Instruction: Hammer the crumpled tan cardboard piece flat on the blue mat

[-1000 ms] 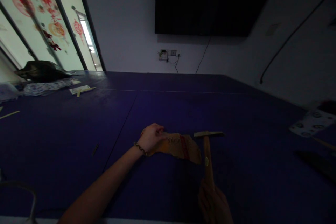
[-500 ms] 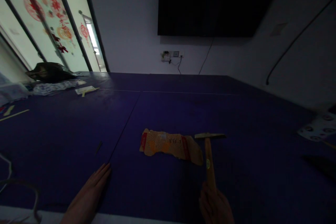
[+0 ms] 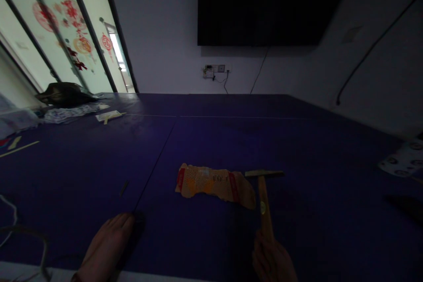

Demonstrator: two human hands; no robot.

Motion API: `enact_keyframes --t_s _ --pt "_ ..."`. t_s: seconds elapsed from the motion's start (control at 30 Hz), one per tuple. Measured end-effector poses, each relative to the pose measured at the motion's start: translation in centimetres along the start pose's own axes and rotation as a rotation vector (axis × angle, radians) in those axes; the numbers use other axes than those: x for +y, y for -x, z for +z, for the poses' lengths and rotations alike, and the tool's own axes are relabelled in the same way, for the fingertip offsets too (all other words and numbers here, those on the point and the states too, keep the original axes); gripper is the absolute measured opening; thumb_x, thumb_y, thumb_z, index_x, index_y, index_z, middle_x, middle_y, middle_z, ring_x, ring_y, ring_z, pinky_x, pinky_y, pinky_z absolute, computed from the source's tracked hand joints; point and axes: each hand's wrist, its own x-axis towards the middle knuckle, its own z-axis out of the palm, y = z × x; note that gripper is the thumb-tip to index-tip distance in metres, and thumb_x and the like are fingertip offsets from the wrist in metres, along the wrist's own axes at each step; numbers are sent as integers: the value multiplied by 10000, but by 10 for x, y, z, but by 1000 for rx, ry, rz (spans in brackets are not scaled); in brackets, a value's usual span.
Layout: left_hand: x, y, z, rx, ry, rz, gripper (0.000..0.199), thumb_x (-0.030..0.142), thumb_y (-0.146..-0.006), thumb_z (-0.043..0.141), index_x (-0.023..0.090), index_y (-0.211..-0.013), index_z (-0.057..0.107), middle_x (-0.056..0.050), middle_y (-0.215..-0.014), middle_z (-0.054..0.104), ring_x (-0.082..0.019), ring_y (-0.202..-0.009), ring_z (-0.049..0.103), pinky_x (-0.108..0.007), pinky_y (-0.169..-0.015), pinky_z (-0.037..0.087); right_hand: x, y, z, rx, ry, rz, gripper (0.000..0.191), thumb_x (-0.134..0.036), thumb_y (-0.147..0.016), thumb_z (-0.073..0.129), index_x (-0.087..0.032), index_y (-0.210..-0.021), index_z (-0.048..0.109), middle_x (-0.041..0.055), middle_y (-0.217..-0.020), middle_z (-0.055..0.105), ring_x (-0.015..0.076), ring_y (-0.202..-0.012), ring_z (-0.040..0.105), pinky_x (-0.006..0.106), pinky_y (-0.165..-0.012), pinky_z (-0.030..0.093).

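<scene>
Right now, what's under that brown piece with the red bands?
The purple tabletop shows all around the brown piece, so more tabletop is probably underneath. The piece covers that spot, so I can't see whether anything small is hidden there.

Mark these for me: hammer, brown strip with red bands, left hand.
Hammer (image 3: 264, 197): head camera view, on the wooden handle.
Brown strip (image 3: 211, 181): head camera view, mid-surface, between its red bands.
Left hand (image 3: 107, 240): head camera view, back of the hand.
</scene>
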Motion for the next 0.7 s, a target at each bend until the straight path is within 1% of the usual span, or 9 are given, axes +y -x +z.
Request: enact_keyframes --t_s 0.07,0.1,0.17,0.27,0.33,0.43,0.5,0.6,0.7 --pt "13 -11 -5 4 30 1 289 131 -745 355 190 -825 627 -73 -856 674 -222 -795 629 -370 -781 468 0 0 1 6 6 -16 440 -447 -426 774 -176 -632 495 -90 -371 434 59 -279 377 167 -265 310" --pt "21 -17 -6 32 83 11 258 180 -779 358 193 -834 610 -70 -850 671 -213 -787 628 -351 -771 469 0 1 3 21 12 -31 436 -444 -429 774 -179 -635 496 -88 -378 438 63 -288 391 169 -271 317" --pt "40 -30 -9 88 226 49 228 256 -817 356 200 -834 577 -60 -838 667 -196 -782 627 -309 -738 474 0 6 8 55 29 -67 405 -440 -470 759 -182 -644 499 -85 -399 448 65 -310 413 168 -290 335" --pt "71 -53 -7 84 452 114 196 296 -837 362 203 -821 533 -40 -805 663 -177 -746 631 -270 -676 475 2 14 17 83 52 -100 367 -432 -534 733 -179 -681 512 -88 -420 451 58 -329 419 159 -308 345" --pt "90 -71 -2 97 629 169 147 282 -830 382 200 -823 504 -33 -804 664 -164 -737 633 -254 -666 473 5 17 21 123 51 -110 368 -416 -538 735 -181 -724 523 -90 -438 466 59 -348 440 157 -332 370" --pt "116 -102 11 47 896 227 109 272 -825 408 192 -800 477 -37 -825 670 -163 -801 629 -258 -695 474 10 15 23 168 40 -125 374 -391 -537 740 -190 -775 533 -87 -464 497 71 -381 482 160 -355 401" --pt "129 -122 22 19 1010 231 94 261 -809 431 184 -772 470 -41 -827 666 -163 -816 621 -262 -706 471 12 11 20 178 26 -141 378 -370 -523 751 -197 -780 534 -83 -485 519 78 -406 505 159 -364 415" --pt "140 -146 40 55 957 194 98 249 -745 520 162 -699 513 -25 -739 639 -158 -762 600 -252 -686 462 16 4 16 143 6 -122 379 -366 -497 769 -197 -747 540 -86 -469 507 67 -389 484 153 -357 411" --pt "143 -155 56 95 885 160 95 235 -725 548 152 -680 553 -5 -688 613 -142 -696 574 -236 -644 449 21 2 13 140 12 -131 354 -382 -503 765 -206 -726 555 -67 -472 521 79 -394 494 169 -365 427"
